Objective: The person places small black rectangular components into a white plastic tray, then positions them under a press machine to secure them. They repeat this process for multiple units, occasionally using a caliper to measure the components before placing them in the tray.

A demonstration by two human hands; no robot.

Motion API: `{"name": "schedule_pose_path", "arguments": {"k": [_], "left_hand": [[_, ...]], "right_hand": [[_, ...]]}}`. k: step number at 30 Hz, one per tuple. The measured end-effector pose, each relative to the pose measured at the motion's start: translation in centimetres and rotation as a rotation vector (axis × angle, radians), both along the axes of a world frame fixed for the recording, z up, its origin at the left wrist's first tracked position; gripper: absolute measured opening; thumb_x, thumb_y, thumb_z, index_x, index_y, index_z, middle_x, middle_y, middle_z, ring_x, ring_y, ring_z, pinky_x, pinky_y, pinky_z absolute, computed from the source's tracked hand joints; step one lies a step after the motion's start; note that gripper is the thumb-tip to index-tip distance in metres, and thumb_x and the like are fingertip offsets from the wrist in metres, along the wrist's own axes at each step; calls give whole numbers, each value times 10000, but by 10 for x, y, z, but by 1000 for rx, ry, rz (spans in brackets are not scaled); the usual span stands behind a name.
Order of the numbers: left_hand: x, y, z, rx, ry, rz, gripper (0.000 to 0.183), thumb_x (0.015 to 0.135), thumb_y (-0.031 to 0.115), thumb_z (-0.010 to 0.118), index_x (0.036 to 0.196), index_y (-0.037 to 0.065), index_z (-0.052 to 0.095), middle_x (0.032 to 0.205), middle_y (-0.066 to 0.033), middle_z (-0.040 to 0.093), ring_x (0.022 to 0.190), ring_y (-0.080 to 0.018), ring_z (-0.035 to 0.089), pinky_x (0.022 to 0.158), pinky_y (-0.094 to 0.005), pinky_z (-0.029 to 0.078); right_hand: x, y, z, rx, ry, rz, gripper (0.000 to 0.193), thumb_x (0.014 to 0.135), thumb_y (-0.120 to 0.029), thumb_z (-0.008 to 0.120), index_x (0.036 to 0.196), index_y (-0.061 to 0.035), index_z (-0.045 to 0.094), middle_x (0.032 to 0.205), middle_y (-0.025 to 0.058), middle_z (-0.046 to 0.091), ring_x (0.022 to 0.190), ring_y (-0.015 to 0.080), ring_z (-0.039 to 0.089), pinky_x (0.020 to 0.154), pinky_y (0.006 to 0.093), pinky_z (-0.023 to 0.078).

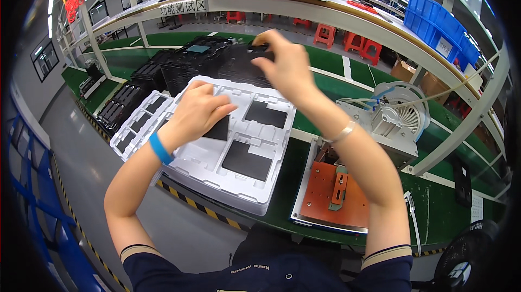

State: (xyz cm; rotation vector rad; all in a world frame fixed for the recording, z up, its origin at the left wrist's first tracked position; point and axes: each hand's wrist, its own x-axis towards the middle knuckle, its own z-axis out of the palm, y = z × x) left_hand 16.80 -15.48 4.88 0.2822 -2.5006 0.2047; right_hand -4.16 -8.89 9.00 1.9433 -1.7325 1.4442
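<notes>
My left hand (pixel 196 112) is over a white moulded plastic tray (pixel 203 153), its thumb and fingers apart. Below its fingertips a flat black panel (pixel 218 130) lies in a pocket, partly hidden by the hand. Two more black panels (pixel 247 160) (pixel 266 114) sit in pockets on the tray's right side. Beyond the tray my right hand (pixel 286 67) is raised, fingers curled and thumb bent around something dark (pixel 259 47). Its shape blurs into the black stack behind, so I cannot make it out. Several black frames (pixel 190 67) are stacked at the tray's far edge.
A second white tray (pixel 142 121) with black panels is on the left. To the right are an orange-topped fixture (pixel 332 191) and a metal device with a white reel (pixel 404 110). A shelf beam (pixel 239 3) crosses above the green bench. A black fan (pixel 467 259) is at lower right.
</notes>
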Motion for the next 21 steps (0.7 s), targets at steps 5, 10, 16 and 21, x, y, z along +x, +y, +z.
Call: {"name": "schedule_pose_path", "arguments": {"k": [5, 10, 16, 21], "left_hand": [[-35, -48, -34, 77, -232, -1, 359, 1000, 317, 416, 1027, 131, 723, 701, -124, 634, 714, -304, 586, 759, -413, 392], [-53, -52, -42, 144, -282, -7, 351, 990, 257, 408, 1108, 113, 706, 694, -139, 648, 641, -327, 588, 698, -446, 436], [-59, -40, -21, 239, -256, -20, 404, 1016, 239, 338, 1172, 95, 682, 664, -157, 574, 694, -346, 535, 767, -442, 409], [-93, -9, -15, 327, -130, -71, 374, 1027, 255, 368, 1165, 76, 665, 694, -140, 542, 735, -312, 519, 751, -410, 378]], "right_hand": [[-23, 128, 6, -49, 25, 28, 273, 791, -50, 723, 1056, -51, 658, 935, 131, 701, 805, 266, 685, 686, 333, 513], [-57, 262, -55, 216, -356, -154, 239, 790, 19, 720, 1024, 33, 674, 981, 111, 701, 886, 152, 655, 755, 258, 515], [-92, 335, -126, 396, -968, -208, 244, 810, 82, 684, 1051, 94, 645, 996, 117, 663, 903, 128, 623, 815, 248, 512], [-90, 317, -135, 441, -479, -324, 250, 774, 1, 727, 1022, 11, 703, 903, 106, 653, 841, 189, 623, 738, 278, 484]]}}
